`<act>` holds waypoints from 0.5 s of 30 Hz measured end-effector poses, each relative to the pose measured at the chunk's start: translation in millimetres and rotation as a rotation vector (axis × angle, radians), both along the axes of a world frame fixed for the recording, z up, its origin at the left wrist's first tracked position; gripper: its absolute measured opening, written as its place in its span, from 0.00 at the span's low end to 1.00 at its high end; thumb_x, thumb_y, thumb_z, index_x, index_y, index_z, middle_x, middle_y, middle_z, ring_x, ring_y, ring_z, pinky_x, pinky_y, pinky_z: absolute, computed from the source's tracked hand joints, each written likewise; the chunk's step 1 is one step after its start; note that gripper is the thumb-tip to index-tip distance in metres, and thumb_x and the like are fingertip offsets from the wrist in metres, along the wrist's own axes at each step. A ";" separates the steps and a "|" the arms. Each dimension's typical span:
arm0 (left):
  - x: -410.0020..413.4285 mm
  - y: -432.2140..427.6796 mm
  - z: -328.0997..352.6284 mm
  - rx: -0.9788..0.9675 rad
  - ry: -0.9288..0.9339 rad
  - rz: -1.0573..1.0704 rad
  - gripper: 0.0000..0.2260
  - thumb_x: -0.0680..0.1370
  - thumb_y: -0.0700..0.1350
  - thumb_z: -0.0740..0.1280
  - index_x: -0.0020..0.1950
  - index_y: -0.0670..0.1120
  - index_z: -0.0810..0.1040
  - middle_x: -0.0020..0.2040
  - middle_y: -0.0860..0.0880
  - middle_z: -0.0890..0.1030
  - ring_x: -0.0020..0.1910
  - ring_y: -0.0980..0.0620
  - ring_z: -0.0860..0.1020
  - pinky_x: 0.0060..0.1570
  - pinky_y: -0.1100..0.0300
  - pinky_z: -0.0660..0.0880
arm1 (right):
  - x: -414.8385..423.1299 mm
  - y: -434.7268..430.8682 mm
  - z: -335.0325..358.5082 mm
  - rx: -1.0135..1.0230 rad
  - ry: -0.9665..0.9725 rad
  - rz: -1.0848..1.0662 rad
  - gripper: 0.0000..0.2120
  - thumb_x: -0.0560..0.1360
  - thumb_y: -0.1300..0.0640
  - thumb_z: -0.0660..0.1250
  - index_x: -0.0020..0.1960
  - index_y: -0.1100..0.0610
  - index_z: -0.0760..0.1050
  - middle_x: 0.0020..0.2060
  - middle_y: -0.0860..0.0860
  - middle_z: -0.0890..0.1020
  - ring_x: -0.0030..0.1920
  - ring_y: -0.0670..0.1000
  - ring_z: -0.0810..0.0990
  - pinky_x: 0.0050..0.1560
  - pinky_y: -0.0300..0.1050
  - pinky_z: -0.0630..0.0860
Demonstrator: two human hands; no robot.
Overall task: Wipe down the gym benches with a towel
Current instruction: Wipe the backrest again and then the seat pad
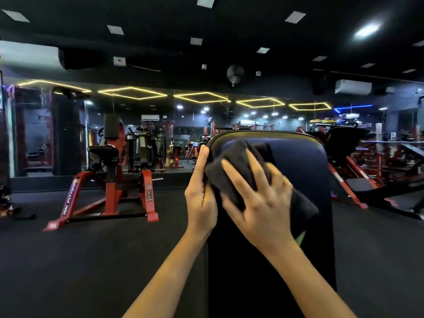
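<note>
A black padded bench backrest (305, 171) with a rounded top rises in the middle of the view, tilted away from the camera. A dark grey towel (231, 171) lies bunched over its upper left part, reaching from near the top rim down across the pad, with 1 end trailing lower on the right.

The left hand (202, 198) sits at the pad's left edge. One digit points straight up along the rim and the rest curl in around the towel's left edge, pinching the cloth against the side of the pad. The right hand (263, 203) lies flat on top of the towel, its fingers (236, 177) straight and spread wide, pressing the cloth onto the pad; it grasps nothing. This hand is slightly blurred. Both bare forearms reach up from the bottom of the frame.

To the left, a red steel-framed gym machine (114, 193) with a black seat stands on the black rubber floor (68, 260), well apart from the bench. More red-and-black equipment (358, 180) stands to the right, behind the backrest. Yellow hexagonal light strips (132, 92) run along the far wall above the mirrors. A black wall fan (235, 73) hangs above them, and a white air conditioner (353, 86) is mounted at upper right.
</note>
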State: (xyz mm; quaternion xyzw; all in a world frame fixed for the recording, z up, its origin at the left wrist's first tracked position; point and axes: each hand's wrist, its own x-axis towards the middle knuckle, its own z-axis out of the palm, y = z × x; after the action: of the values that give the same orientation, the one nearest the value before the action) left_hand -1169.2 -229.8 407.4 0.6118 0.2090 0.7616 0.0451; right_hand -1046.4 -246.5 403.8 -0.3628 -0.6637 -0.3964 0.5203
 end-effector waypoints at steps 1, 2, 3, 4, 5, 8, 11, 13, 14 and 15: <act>-0.2 -0.6 0.0 0.006 0.007 0.015 0.21 0.79 0.37 0.55 0.73 0.43 0.62 0.73 0.49 0.66 0.73 0.57 0.62 0.70 0.66 0.59 | 11.5 1.5 -11.3 0.009 -0.008 -0.005 0.24 0.74 0.40 0.59 0.69 0.43 0.66 0.70 0.53 0.68 0.60 0.63 0.72 0.55 0.60 0.69; -0.2 -1.2 0.4 0.013 0.018 0.046 0.21 0.79 0.38 0.55 0.73 0.44 0.61 0.73 0.50 0.65 0.73 0.58 0.61 0.70 0.67 0.58 | 23.7 5.1 -14.7 0.012 0.025 -0.014 0.24 0.73 0.40 0.60 0.69 0.43 0.66 0.70 0.53 0.68 0.58 0.63 0.72 0.54 0.59 0.68; -0.2 -1.1 0.5 0.017 0.031 0.074 0.21 0.80 0.38 0.55 0.73 0.45 0.60 0.73 0.51 0.65 0.73 0.59 0.61 0.69 0.68 0.58 | 33.3 8.3 -9.6 -0.008 0.108 -0.025 0.25 0.73 0.40 0.60 0.69 0.43 0.66 0.69 0.53 0.69 0.58 0.63 0.72 0.53 0.58 0.68; 0.5 -1.6 0.9 0.017 0.040 0.093 0.21 0.80 0.39 0.55 0.73 0.46 0.59 0.73 0.52 0.64 0.73 0.60 0.60 0.69 0.69 0.57 | 39.3 10.4 2.5 -0.054 0.234 -0.033 0.25 0.73 0.40 0.59 0.69 0.43 0.66 0.69 0.54 0.69 0.59 0.64 0.71 0.54 0.60 0.68; 2.2 -3.2 1.1 0.012 0.047 0.110 0.21 0.80 0.39 0.54 0.73 0.47 0.59 0.73 0.52 0.64 0.73 0.60 0.60 0.69 0.69 0.57 | 40.7 14.8 18.8 -0.119 0.389 -0.022 0.25 0.73 0.39 0.57 0.69 0.43 0.65 0.70 0.54 0.68 0.60 0.65 0.70 0.56 0.63 0.67; 8.2 -8.1 -1.1 0.020 0.167 0.289 0.22 0.81 0.43 0.54 0.75 0.46 0.55 0.76 0.50 0.58 0.75 0.58 0.54 0.73 0.64 0.52 | 25.4 14.1 53.8 -0.221 0.507 -0.028 0.27 0.75 0.39 0.54 0.72 0.44 0.64 0.72 0.56 0.65 0.65 0.67 0.66 0.60 0.67 0.64; 11.2 -6.9 -6.7 0.126 0.467 0.666 0.27 0.79 0.47 0.55 0.76 0.39 0.54 0.77 0.44 0.53 0.77 0.49 0.50 0.75 0.55 0.46 | 23.9 10.7 26.7 -0.050 0.148 -0.034 0.26 0.75 0.40 0.57 0.72 0.43 0.64 0.71 0.55 0.67 0.61 0.64 0.69 0.57 0.62 0.67; 11.7 -6.4 -8.7 0.131 0.571 0.806 0.29 0.78 0.49 0.56 0.76 0.37 0.55 0.77 0.41 0.54 0.77 0.47 0.49 0.75 0.54 0.44 | 41.8 11.7 -5.3 -0.030 0.068 -0.021 0.26 0.73 0.40 0.58 0.71 0.43 0.64 0.70 0.54 0.67 0.60 0.62 0.69 0.55 0.59 0.67; 11.9 -7.3 -8.6 0.120 0.592 0.845 0.29 0.78 0.50 0.56 0.76 0.37 0.56 0.77 0.41 0.54 0.77 0.47 0.48 0.75 0.54 0.44 | 53.0 13.4 -13.8 -0.038 0.100 -0.028 0.26 0.73 0.40 0.58 0.71 0.43 0.64 0.70 0.54 0.67 0.60 0.62 0.69 0.54 0.58 0.67; 12.4 -7.7 -8.5 0.115 0.598 0.872 0.29 0.78 0.50 0.55 0.76 0.37 0.56 0.77 0.41 0.54 0.77 0.47 0.48 0.75 0.54 0.44 | 62.0 16.1 -14.6 -0.062 0.176 -0.034 0.26 0.73 0.40 0.58 0.70 0.43 0.65 0.70 0.54 0.66 0.60 0.62 0.69 0.54 0.59 0.67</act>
State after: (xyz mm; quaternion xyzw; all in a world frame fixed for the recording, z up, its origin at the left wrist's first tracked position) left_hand -1156.8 -237.5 398.9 0.6600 0.4054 0.5122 -0.3710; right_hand -984.4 -230.4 389.2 -0.4234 -0.6210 -0.3512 0.5584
